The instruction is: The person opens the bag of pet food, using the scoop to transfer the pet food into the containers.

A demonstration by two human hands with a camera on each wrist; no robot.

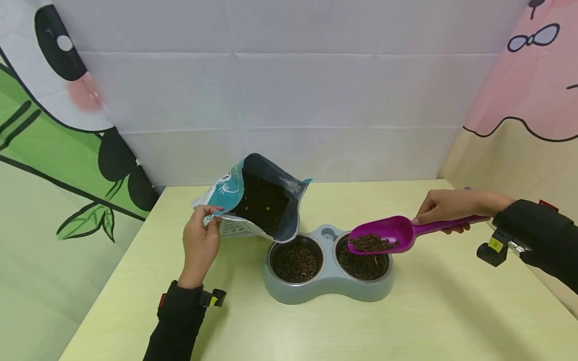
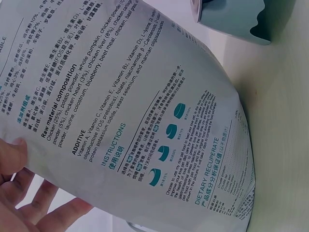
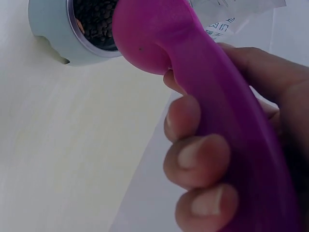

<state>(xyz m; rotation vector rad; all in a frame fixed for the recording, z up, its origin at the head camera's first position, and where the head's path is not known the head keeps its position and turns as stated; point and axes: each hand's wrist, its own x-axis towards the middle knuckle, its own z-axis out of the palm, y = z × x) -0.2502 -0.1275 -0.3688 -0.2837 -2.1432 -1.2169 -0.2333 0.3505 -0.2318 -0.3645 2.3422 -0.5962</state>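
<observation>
My left hand (image 1: 201, 242) grips the edge of a teal and white pet food bag (image 1: 228, 188), its mouth open and tilted toward me. Brown kibble (image 1: 262, 203) fills its inside; printed text covers the bag's back (image 2: 130, 116) in the left wrist view. In my right hand (image 1: 444, 208) is the handle of a purple scoop (image 1: 402, 230), fingers curled round it. Some kibble lies in the scoop, which is held over the right bowl (image 1: 363, 268). The left bowl (image 1: 295, 263), below the bag's mouth, holds kibble too.
Both steel bowls sit in a blue-grey double stand (image 1: 329, 291) on a pale wooden table (image 1: 361, 331). A cloth backdrop (image 1: 289, 90) rises behind the table, with cartoon prints on its left and right sides.
</observation>
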